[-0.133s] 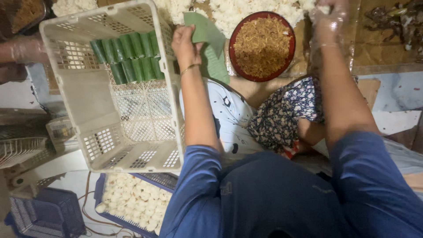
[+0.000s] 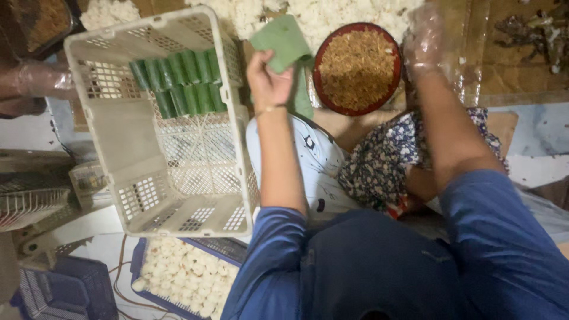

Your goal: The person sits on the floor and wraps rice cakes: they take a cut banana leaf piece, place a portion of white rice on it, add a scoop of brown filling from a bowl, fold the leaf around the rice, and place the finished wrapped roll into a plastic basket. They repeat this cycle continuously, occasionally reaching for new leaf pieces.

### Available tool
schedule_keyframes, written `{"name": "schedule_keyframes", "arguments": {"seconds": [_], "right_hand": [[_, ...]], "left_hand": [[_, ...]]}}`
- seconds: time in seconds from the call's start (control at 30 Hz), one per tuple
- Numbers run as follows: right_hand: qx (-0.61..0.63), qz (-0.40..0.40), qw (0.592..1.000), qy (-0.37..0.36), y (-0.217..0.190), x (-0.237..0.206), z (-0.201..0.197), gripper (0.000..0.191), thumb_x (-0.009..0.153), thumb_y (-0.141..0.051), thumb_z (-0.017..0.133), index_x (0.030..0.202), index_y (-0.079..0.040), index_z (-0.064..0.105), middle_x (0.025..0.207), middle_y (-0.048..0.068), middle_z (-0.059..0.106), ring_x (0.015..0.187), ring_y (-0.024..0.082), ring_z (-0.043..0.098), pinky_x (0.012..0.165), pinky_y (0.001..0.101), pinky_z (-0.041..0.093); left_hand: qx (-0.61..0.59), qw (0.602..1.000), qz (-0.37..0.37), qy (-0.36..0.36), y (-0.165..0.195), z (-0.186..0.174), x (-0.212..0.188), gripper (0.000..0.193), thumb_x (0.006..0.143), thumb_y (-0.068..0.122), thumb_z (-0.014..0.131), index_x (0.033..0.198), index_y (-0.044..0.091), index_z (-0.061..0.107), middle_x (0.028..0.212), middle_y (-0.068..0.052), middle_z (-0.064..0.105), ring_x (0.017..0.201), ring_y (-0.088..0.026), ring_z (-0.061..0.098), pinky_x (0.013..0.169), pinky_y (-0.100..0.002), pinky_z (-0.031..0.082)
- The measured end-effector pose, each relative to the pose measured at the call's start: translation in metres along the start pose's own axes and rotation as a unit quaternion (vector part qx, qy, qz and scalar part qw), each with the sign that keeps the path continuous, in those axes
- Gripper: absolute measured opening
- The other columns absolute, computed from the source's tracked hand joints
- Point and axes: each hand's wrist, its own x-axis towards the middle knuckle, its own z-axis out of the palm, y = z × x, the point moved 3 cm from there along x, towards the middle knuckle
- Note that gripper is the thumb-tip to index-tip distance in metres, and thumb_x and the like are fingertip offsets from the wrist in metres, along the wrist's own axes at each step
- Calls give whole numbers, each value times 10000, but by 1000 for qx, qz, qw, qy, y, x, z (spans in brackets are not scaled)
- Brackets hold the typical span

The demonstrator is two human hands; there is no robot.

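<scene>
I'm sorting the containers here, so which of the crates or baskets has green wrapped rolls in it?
The big beige plastic crate by the left hand holds the green rolls. The blue tray below it holds white pieces instead.

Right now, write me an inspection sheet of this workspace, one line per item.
Surface: wooden table under clear plastic sheet, heaped with white rice.
Job's things: green leaf at the left hand; red bowl of brown shredded filling; green wrapped rolls stacked in white plastic crate.
Clutter: blue tray of white pieces; dark scraps far right.
Grippers: left hand bare, touching the leaf; right hand in clear plastic glove, at the rice beside the bowl.
Cables: brown cord by the blue tray.
Surroundings: another person's plastic-gloved arm at left; floral cloth.
</scene>
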Motion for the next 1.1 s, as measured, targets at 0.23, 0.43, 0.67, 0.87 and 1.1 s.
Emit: {"name": "schedule_keyframes", "arguments": {"seconds": [0.23,0.43,0.67,0.87,1.1], "right_hand": [[277,229,898,-255,14,13,27,114,961,7,514,969,-64,603,962,142,602,887,351,605,834,485,555],[168,181,886,-392,6,9,3,248,916,64,501,1103,-23,640,1131,271,634,982,438,640,828,553,533],[66,124,729,-670,11,15,-31,425,1016,-275,618,1354,-19,577,1312,254,648,1126,407,664,979,530,518],[346,282,815,-369,-17,38,-71,443,1052,-289,566,1400,-20,517,1288,212,633,1117,326,652,952,453,531],[503,30,852,-142,-128,49,-132,315,1106,-180,509,1300,19,657,1229,163,693,1087,258,690,952,367,576]], "left_hand": [[-27,997,-51,-43,-81,-1,-8,483,742,80,569,1222,40,607,1245,-144,609,1172,-362,577,1046,-572,459],[-28,996,-78,-17,-95,-23,12,330,730,95,565,1054,66,623,1158,-120,630,1114,-353,581,990,-625,445],[-69,987,-64,-132,-82,-29,16,496,750,64,539,1229,-27,633,1255,-152,661,1228,-350,592,1146,-518,414],[-71,979,-82,-170,-81,-24,11,519,783,34,539,1294,-24,608,1271,-152,663,1256,-348,585,1169,-541,402],[-86,941,-69,-319,-70,40,-20,676,1040,473,409,1455,-50,518,1414,-227,588,1325,-375,538,1162,-498,393]]}}
